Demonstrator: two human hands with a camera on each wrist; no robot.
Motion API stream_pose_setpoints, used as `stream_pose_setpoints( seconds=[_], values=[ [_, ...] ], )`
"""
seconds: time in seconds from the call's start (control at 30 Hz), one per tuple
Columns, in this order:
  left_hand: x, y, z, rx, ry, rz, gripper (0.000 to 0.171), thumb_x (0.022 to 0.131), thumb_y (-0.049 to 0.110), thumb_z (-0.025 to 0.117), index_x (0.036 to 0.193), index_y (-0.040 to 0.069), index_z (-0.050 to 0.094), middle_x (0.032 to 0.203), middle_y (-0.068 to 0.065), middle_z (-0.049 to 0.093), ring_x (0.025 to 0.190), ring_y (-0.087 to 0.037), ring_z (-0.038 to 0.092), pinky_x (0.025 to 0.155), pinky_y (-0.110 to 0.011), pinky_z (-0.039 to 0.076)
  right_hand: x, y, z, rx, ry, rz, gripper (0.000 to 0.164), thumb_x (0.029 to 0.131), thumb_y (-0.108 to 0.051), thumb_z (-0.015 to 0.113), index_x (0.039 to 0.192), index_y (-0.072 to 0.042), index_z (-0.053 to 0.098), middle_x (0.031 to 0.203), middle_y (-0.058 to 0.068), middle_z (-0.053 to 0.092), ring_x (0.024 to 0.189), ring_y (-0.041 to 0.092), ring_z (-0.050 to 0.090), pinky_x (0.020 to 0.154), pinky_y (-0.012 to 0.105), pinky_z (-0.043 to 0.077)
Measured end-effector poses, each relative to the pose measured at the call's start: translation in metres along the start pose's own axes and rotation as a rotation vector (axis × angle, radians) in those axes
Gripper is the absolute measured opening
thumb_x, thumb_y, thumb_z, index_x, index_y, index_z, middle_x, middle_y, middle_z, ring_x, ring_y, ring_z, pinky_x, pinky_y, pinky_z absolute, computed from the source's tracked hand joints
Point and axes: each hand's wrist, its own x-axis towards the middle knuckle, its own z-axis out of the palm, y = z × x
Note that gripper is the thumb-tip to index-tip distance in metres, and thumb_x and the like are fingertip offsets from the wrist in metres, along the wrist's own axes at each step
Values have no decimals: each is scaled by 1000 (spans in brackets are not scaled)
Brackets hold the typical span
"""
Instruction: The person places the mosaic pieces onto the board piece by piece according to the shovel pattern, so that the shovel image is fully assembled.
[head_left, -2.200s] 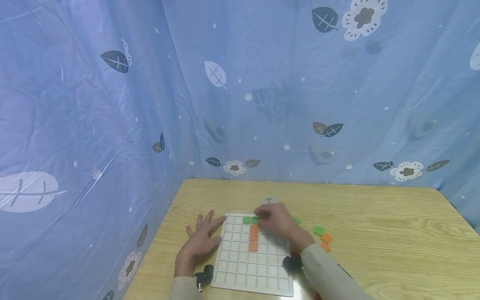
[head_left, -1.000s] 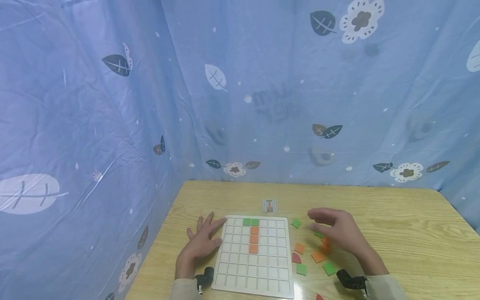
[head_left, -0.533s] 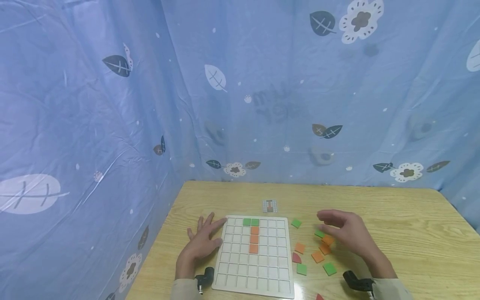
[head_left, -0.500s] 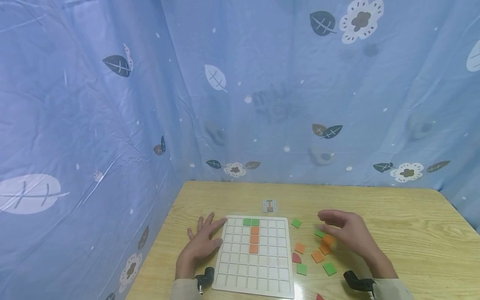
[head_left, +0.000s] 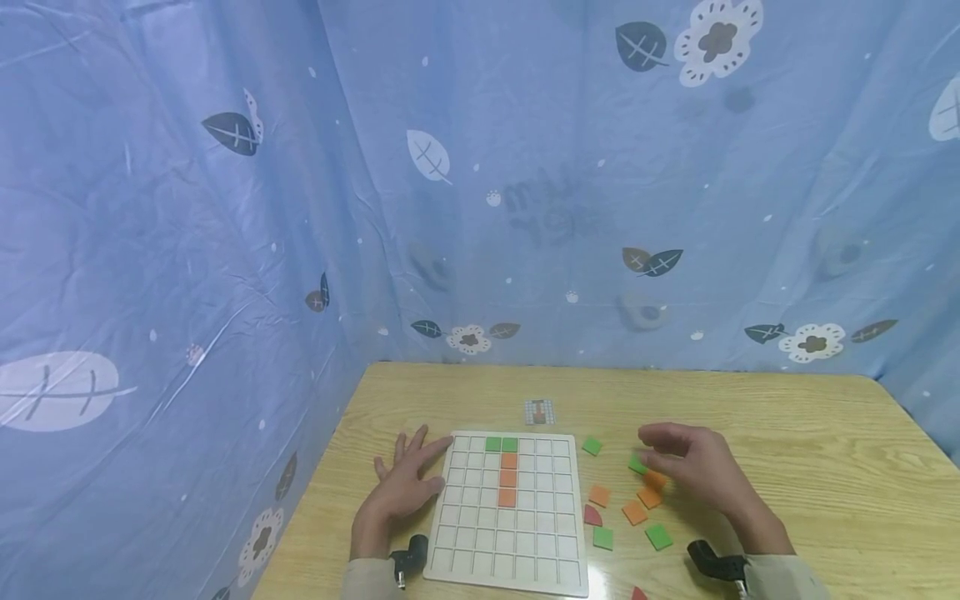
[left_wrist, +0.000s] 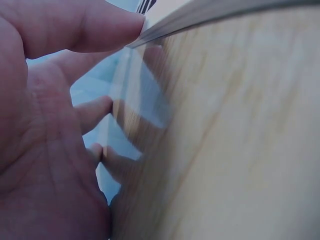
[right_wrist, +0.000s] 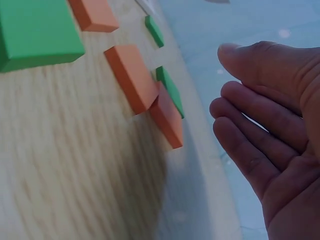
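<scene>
In the head view my left hand [head_left: 405, 483] lies with spread fingers along the left edge of a white grid board [head_left: 480, 542]. Thumb and index finger touch that edge; the left wrist view shows the thumb [left_wrist: 95, 27] against the board's side. Two green tiles [head_left: 493, 444] sit in the top row, above a column of three orange tiles [head_left: 507, 478]. My right hand [head_left: 697, 467] hovers over loose tiles, its fingers relaxed and holding nothing. Below it are a green tile [right_wrist: 170, 92] and orange tiles [right_wrist: 131, 80], apart from the fingers in the right wrist view.
Right of the board lie more loose tiles: green squares [head_left: 659, 537], orange squares [head_left: 634, 512] and a red quarter-round piece [head_left: 592, 516]. A small pattern card [head_left: 539, 412] lies behind the board. A blue patterned curtain [head_left: 525, 208] hangs behind the wooden table [head_left: 787, 467].
The right hand has left the board's top row, where a second green tile now shows, and moved right over the loose tiles. It then drifted slightly further right. The left hand stays put.
</scene>
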Motion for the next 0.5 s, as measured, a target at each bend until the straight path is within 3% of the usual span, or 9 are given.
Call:
stream_pose_setpoints(
  seconds=[0.33, 0.5],
  values=[
    [0, 0, 0, -13, 0, 10, 71, 88, 10, 72, 157, 23, 62, 181, -25, 21, 167, -58, -7, 115, -88, -24, 2, 8, 10, -12, -8, 6, 41, 90, -19, 90, 127, -5, 80, 123, 11, 83, 109, 26, 81, 91, 23, 63],
    [0, -1, 0, -9, 2, 8, 71, 88, 10, 73, 157, 24, 62, 181, -25, 21, 167, -58, -7, 115, -88, -24, 1, 8, 15, -89, -14, 1, 40, 89, -20, 91, 126, -10, 81, 126, 8, 82, 117, 30, 79, 98, 29, 63]
  ],
)
